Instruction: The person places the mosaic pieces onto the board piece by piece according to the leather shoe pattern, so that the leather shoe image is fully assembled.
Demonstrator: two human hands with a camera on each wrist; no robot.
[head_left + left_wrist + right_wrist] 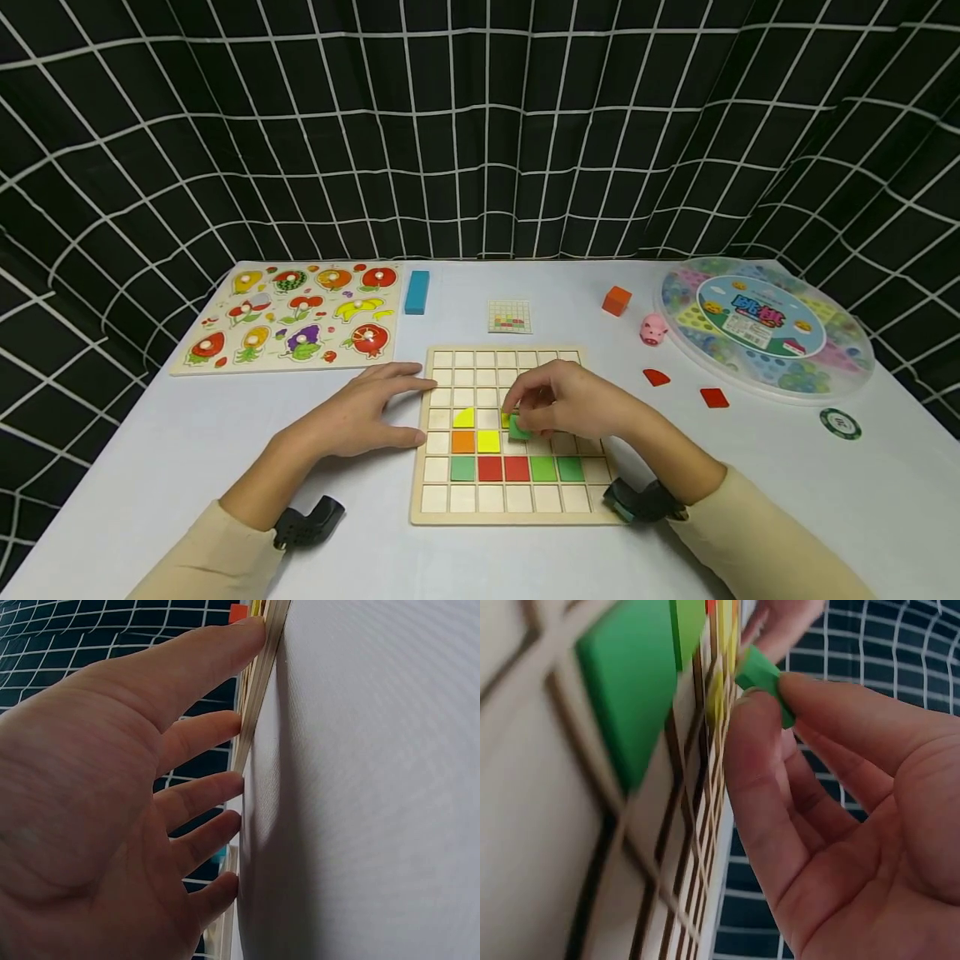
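A wooden grid board (433, 500) lies on the white table, its squares partly filled with coloured tiles. My right hand (577, 400) pinches a green tile (761, 679) between thumb and finger, tilted close over the grid. Partly hidden behind those fingers is a yellow piece (506, 421). In the row nearest me sit green, red (503, 468) and more green tiles (557, 468). Above them are an orange square (462, 442), a yellow square (488, 442) and a yellow quarter circle (463, 417). My left hand (356, 417) rests its extended thumb and fingertips along the board's left edge.
Beyond the board lies a small pattern card (509, 317). Left stands a fruit puzzle (300, 317) beside a blue block (417, 292). Rightward are an orange cube (617, 301), pink pig (653, 329), red pieces (714, 397), green chip (840, 423) and round clear box (795, 379).
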